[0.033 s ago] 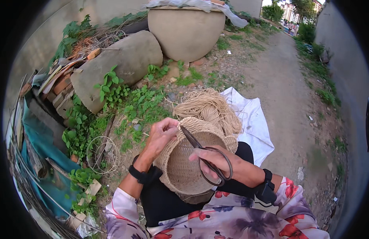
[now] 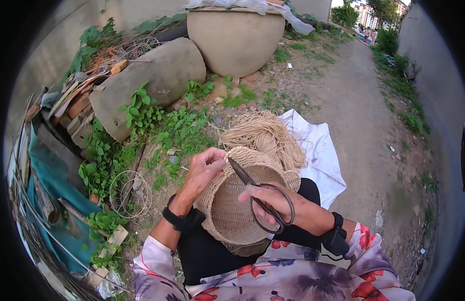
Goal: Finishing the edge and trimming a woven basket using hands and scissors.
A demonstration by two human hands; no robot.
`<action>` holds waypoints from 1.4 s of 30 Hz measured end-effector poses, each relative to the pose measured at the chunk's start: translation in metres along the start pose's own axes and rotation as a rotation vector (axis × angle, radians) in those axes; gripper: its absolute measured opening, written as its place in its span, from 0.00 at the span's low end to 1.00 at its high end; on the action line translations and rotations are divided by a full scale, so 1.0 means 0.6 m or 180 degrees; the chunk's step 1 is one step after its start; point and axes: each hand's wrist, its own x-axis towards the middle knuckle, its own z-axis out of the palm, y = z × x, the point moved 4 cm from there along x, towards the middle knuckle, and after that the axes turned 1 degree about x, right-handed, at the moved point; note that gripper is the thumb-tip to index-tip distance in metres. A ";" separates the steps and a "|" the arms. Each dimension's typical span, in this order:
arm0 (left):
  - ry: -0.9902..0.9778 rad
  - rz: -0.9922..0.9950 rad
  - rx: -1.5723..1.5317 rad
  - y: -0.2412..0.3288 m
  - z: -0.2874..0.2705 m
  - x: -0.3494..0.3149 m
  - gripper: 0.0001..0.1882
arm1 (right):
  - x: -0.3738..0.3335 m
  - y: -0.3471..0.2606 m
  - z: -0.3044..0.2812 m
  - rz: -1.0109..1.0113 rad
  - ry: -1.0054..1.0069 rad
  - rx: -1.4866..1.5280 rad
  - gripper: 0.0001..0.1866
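Note:
A round basket (image 2: pixel 237 220) woven from tan cord rests in my lap, its opening facing up toward me. At its far left rim my left hand (image 2: pixel 206 168) is closed, thumb and fingers pinched together on the edge; any loose strand between them is too small to make out. My right hand (image 2: pixel 280 204) holds dark metal scissors (image 2: pixel 241 172) over the basket. Their blades point up and left, the tips close to the left fingertips, and they look nearly closed. A large looped handle curves around below the right fingers.
Beyond the basket lies a heap of tan cord (image 2: pixel 265 134), partly on a white cloth (image 2: pixel 318 160). A wire coil (image 2: pixel 131 194) sits on the ground at left. Further off are a clay-coloured cylinder (image 2: pixel 152 75), a big round vat (image 2: pixel 235 40), green weeds and a dirt path (image 2: pixel 353 100).

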 end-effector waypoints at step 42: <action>0.0374 0.0046 0.0380 -0.007 0.018 -0.006 0.05 | 0.010 0.053 -0.020 -0.0538 0.0288 -0.0241 0.22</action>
